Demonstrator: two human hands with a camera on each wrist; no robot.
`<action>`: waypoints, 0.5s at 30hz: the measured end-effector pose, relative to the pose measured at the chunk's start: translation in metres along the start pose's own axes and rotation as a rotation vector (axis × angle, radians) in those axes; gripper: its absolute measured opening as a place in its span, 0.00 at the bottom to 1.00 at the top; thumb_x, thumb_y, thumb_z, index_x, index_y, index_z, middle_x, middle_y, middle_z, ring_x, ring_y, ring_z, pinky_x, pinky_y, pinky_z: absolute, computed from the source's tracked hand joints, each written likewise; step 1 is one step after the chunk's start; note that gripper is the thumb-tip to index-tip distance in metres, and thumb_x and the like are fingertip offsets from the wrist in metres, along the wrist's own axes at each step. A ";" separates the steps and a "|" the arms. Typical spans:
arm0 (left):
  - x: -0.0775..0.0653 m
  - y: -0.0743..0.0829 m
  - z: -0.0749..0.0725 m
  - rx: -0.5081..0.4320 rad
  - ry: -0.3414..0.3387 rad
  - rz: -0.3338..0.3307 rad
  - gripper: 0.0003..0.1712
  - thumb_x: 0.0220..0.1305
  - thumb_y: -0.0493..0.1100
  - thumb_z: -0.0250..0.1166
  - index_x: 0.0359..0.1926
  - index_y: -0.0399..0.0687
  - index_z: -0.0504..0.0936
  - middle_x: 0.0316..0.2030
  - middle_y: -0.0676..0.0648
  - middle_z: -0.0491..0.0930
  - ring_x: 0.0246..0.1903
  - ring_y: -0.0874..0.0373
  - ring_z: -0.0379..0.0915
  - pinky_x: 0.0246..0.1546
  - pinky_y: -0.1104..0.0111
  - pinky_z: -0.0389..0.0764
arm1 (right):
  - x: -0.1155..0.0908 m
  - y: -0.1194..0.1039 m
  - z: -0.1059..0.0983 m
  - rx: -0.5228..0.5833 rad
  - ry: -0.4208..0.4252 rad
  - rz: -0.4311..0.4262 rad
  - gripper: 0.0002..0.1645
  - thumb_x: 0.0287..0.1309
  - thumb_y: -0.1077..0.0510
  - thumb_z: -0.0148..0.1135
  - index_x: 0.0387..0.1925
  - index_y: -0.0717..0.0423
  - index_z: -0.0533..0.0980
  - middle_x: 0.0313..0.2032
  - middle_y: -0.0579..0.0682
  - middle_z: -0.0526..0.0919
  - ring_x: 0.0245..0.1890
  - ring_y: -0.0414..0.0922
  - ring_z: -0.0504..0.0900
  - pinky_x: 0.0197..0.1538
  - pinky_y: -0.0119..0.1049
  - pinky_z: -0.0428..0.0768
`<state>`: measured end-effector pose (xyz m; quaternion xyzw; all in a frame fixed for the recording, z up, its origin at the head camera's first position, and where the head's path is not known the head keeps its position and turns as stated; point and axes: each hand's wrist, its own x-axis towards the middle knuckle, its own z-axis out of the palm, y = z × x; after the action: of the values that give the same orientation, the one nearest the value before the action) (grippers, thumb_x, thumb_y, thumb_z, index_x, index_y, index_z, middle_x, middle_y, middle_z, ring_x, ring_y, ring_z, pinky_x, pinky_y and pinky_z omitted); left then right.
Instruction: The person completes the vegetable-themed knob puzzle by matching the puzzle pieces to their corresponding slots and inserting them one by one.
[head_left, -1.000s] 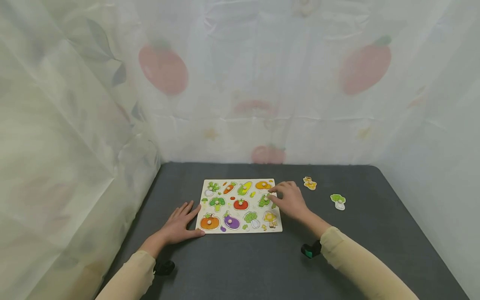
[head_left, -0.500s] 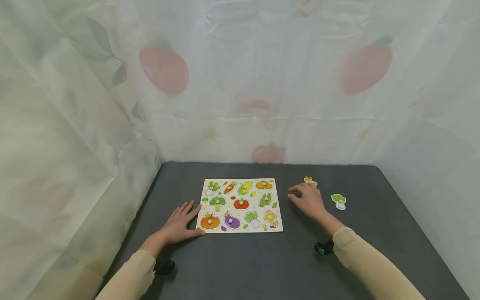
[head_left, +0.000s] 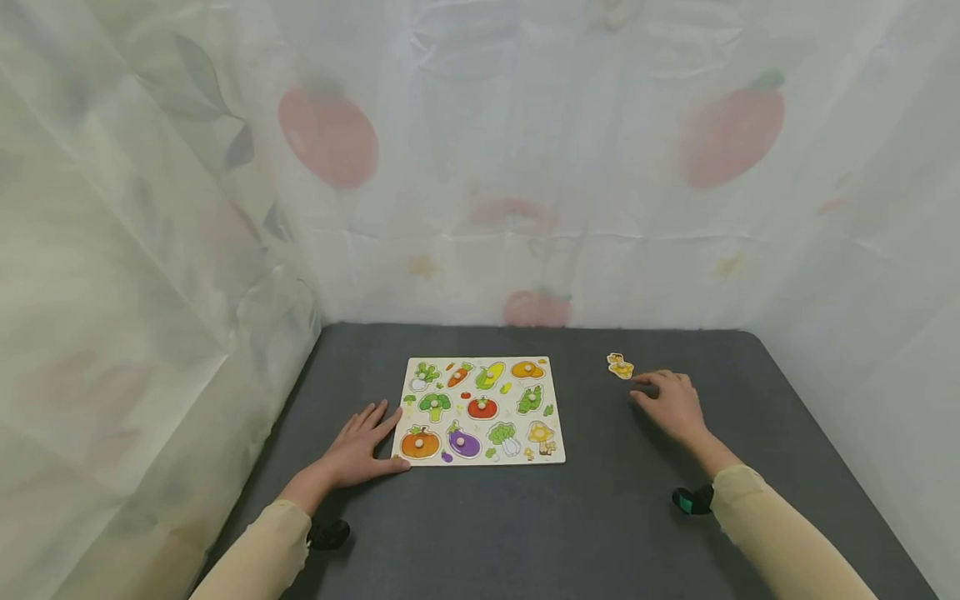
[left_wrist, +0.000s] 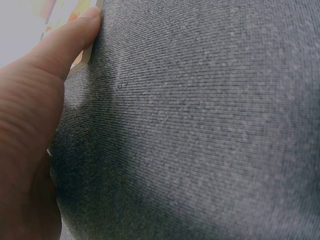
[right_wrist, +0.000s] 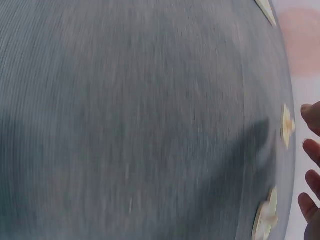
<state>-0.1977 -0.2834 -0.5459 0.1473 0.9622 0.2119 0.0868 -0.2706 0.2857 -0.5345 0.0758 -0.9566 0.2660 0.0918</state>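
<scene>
A wooden knob puzzle board (head_left: 480, 457) with vegetable pictures lies on the dark table. My left hand (head_left: 358, 447) rests with spread fingers at its left edge, the thumb (left_wrist: 82, 31) on the near corner. To the right of the board is a yellow mushroom puzzle piece (head_left: 620, 366). My right hand (head_left: 674, 407) is beside that piece, fingers apart and slightly bent, holding nothing. In the head view this hand hides the bok choy piece. The right wrist view shows that bok choy piece (right_wrist: 265, 220), blurred, below the fingers.
The dark table (head_left: 480, 533) runs back to a pale curtain (head_left: 630, 183) with fruit prints. Another curtain (head_left: 150, 317) hangs along the left side. A small black wrist device (head_left: 693, 500) sits under the right sleeve, and a similar one (head_left: 328, 535) under the left.
My right hand has moved from the board's right side past the mushroom piece to over the bok choy piece. The left hand and the board have stayed put.
</scene>
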 end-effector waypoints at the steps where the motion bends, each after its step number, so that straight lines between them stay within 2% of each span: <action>1: 0.000 0.000 0.000 0.003 -0.003 -0.003 0.61 0.57 0.73 0.70 0.80 0.47 0.57 0.79 0.33 0.48 0.77 0.31 0.38 0.72 0.35 0.41 | -0.002 0.004 -0.003 -0.001 0.001 0.005 0.18 0.67 0.54 0.67 0.54 0.60 0.84 0.58 0.68 0.78 0.62 0.72 0.65 0.61 0.74 0.60; 10: 0.002 -0.001 0.000 0.027 -0.026 -0.033 0.62 0.56 0.76 0.67 0.81 0.50 0.56 0.80 0.36 0.47 0.78 0.33 0.37 0.74 0.36 0.40 | -0.018 0.043 -0.024 0.003 0.005 0.027 0.21 0.67 0.56 0.67 0.58 0.61 0.82 0.59 0.69 0.74 0.60 0.74 0.64 0.55 0.75 0.60; 15: 0.001 0.000 0.000 0.027 -0.015 -0.019 0.62 0.57 0.75 0.67 0.81 0.49 0.56 0.79 0.34 0.47 0.77 0.32 0.38 0.73 0.35 0.41 | -0.023 0.060 -0.028 -0.020 0.007 0.035 0.22 0.66 0.54 0.67 0.58 0.61 0.81 0.59 0.70 0.75 0.60 0.76 0.63 0.53 0.75 0.59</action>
<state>-0.1990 -0.2829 -0.5458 0.1410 0.9656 0.1971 0.0941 -0.2556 0.3531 -0.5458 0.0572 -0.9601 0.2580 0.0913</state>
